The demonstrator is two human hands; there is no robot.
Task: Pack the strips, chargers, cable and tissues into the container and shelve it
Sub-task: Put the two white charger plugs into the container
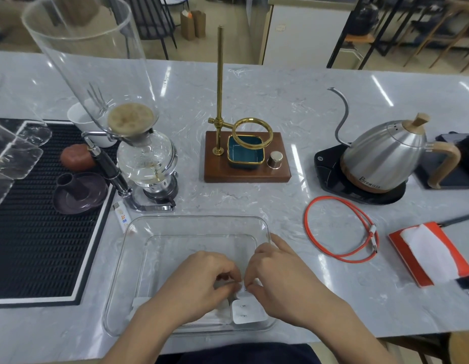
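Both hands work low inside the clear container. Left hand and right hand curl their fingers, pinching something small and white above a white charger; what exactly, cannot tell. Risk: crowded fingers could fumble it. Orange cable and tissues lie outside, to the right.

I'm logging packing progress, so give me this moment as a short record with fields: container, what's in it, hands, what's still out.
container: clear plastic container on the marble counter, open, no lid in view
inside: white charger, prongs up, near the front right corner; other white items beside it, partly hidden
left hand: inside the container, fingers curled on a small white item
right hand: pinching the same item
still out: orange cable, coiled, and tissue pack, both right of the container
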